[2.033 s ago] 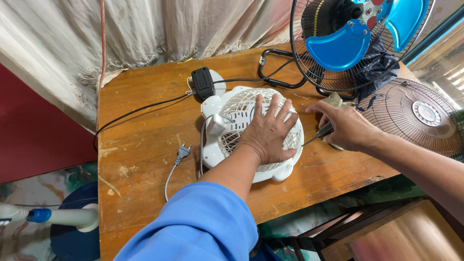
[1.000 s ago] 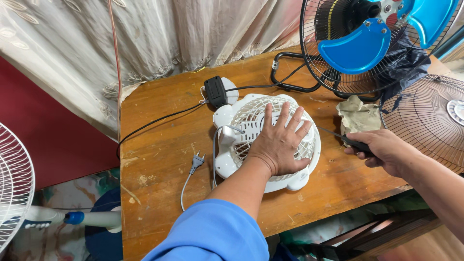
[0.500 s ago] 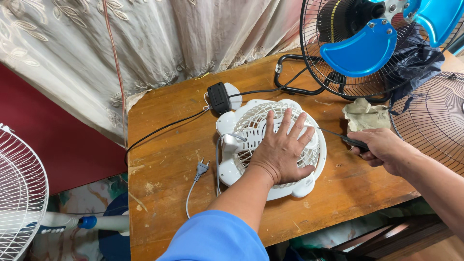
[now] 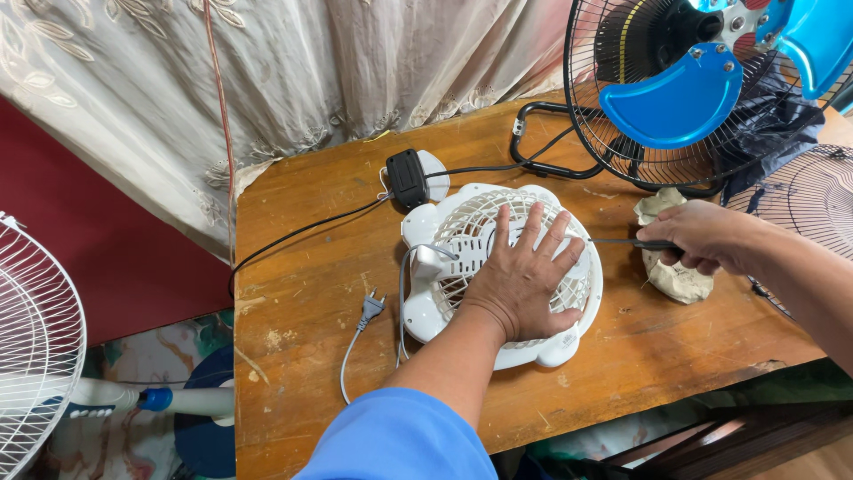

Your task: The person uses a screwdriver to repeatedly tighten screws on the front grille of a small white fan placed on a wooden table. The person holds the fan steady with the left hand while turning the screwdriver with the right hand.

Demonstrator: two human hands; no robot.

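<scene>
A small white fan [image 4: 444,267] lies grille-up on the wooden table [image 4: 302,302]. My left hand [image 4: 524,276] rests flat on its grille with the fingers spread. My right hand [image 4: 702,236] grips a screwdriver [image 4: 622,241], whose thin metal shaft points left at the fan's right rim. The fan's grey cord with its plug [image 4: 369,308] trails off to the left on the table.
A crumpled cloth [image 4: 671,271] lies under my right hand. A blue-bladed fan [image 4: 684,89] in a black cage stands at the back right, a loose black grille [image 4: 813,213] beside it. A black adapter [image 4: 407,178] with cable sits behind the white fan. A white fan grille [image 4: 35,347] stands left on the floor.
My right hand pulled away to the right, then brought the screwdriver tip back to the fan's rim. My left hand stayed flat on the grille. The view shifted left.
</scene>
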